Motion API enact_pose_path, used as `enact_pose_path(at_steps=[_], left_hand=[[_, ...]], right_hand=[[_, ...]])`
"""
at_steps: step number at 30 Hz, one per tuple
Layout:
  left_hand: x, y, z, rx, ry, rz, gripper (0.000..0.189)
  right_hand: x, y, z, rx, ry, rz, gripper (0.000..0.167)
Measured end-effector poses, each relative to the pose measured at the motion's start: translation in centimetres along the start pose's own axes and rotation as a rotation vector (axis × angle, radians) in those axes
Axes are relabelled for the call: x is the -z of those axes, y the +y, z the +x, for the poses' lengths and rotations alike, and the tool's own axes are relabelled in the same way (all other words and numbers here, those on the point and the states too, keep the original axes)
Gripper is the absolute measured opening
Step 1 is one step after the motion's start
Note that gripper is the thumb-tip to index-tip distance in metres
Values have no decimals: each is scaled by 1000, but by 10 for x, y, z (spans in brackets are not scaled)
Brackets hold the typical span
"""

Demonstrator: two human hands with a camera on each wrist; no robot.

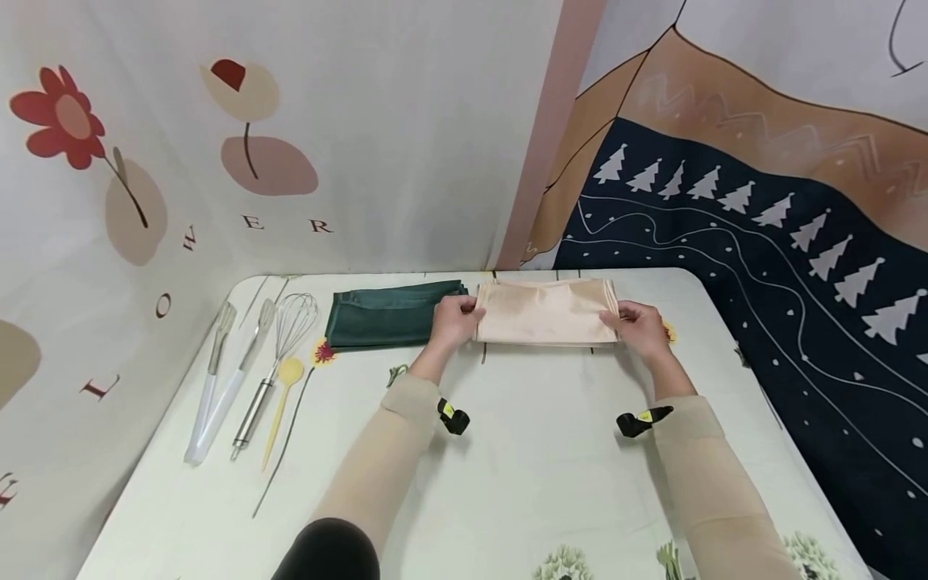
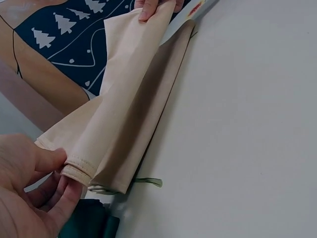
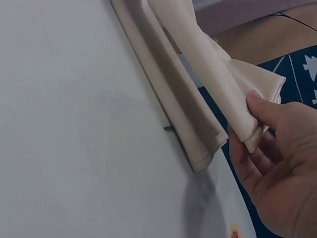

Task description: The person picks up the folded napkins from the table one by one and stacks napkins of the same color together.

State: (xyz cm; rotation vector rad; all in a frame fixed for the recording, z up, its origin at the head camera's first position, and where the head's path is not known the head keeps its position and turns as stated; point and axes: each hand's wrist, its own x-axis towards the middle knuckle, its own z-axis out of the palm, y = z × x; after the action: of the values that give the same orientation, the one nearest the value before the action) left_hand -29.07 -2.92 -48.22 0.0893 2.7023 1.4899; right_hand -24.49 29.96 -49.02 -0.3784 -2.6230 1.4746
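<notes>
A folded peach-beige cloth is stretched between my two hands at the back of the table. My left hand pinches its left end between thumb and fingers. At the opposite end, my right hand pinches the edge the same way. Both wrist views show the held layers raised above another beige folded layer that lies on the table; whether that is the same cloth or a second one, I cannot tell. Close by my left hand lies a folded dark green cloth.
Tongs, a whisk and a yellow spoon lie along the left side of the white table covering. A printed curtain stands behind the table, and a dark tree-patterned one hangs at the right.
</notes>
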Motion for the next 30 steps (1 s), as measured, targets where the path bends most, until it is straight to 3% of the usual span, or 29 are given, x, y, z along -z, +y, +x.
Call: enact_pose_path(at_steps=[14,20,25,30], left_hand=[[-7,-1,11,13,24,53,19],[-9,-4,14,-11,33,87,15],[-10,-5,17,-46,55,115,14],[-11,-5,18,-40,77,104,20]], right_hand=[[-8,3,11,-58,9,14,38],[-13,7,14,-83,14,-7,40],[-14,9,16,-67,-1,-43,39],[-13,13,18,-49,7,-97,36]])
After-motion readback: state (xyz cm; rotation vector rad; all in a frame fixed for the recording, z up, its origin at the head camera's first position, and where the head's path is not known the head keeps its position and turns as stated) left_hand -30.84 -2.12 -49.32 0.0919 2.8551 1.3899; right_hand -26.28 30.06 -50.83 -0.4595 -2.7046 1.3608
